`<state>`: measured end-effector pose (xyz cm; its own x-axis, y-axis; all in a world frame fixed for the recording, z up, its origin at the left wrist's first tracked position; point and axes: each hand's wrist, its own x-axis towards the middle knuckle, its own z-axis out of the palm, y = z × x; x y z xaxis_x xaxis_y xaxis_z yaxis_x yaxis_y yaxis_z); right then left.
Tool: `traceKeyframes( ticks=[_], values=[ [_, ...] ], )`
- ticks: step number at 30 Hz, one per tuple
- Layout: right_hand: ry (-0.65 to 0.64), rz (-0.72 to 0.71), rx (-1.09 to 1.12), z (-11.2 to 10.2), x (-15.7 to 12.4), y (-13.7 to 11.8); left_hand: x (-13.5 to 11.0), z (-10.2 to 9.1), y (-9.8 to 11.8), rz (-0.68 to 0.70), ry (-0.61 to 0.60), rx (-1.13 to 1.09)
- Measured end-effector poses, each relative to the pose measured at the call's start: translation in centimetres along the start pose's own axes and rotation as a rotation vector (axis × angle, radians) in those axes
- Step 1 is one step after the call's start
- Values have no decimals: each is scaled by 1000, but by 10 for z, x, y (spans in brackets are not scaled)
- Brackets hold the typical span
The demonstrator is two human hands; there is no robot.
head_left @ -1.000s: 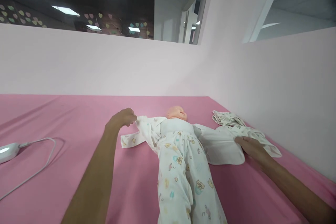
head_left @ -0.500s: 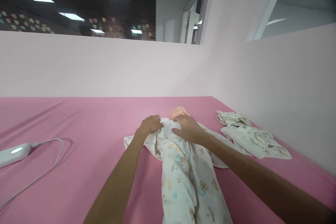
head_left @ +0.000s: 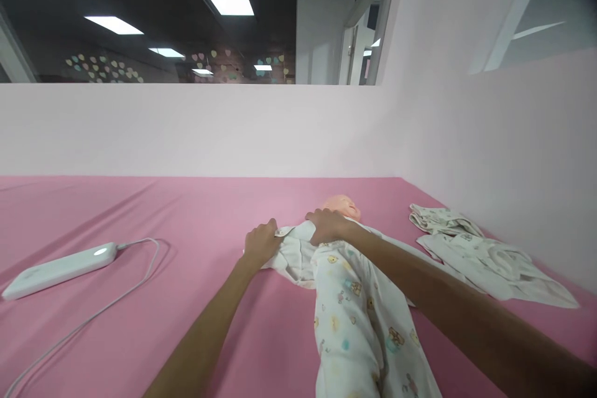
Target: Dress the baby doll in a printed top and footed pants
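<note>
A baby doll [head_left: 342, 205] lies on its back, head toward the wall. Plain white cloth [head_left: 293, 261] spreads beside its upper body, and a white printed baby garment [head_left: 349, 317] with bears covers its body and legs. My left hand [head_left: 261, 242] is closed on the white cloth, left of the doll. Just below the head, my right hand [head_left: 326, 226] is closed with its fingers curled over the cloth at the doll's chest. The cloth is stretched between both hands. The doll's arms and exact fingertip contact are hidden.
Folded white baby clothes [head_left: 494, 261] lie at the right by the wall. On the left is a white handheld device [head_left: 65, 267] with a cable [head_left: 107, 308]. The pink padded surface [head_left: 209, 199] meets a white wall [head_left: 209, 130] below a window.
My left hand has moved away from the doll's chest toward the left, pulling the cloth with it. My right hand stays by the chest. The view has shifted left and up.
</note>
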<state>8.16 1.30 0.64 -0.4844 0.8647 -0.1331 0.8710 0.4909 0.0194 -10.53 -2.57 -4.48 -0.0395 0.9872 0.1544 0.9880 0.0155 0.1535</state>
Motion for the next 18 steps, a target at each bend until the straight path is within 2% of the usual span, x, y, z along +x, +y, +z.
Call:
traceKeyframes(
  ticks=[4,8,12,18],
  values=[
    [28,12,37,-4,-11,14,-7,6,-18,-34,-54,-9],
    [55,34,-1,-2,-12,16,-6,9,-22,-37,-86,-19],
    [121,-19,-127,6,-3,-1,-5,13,-22,-56,-84,-52],
    [177,-296,-260,29,13,-43,-8,21,-27,-54,-35,-134]
  ],
)
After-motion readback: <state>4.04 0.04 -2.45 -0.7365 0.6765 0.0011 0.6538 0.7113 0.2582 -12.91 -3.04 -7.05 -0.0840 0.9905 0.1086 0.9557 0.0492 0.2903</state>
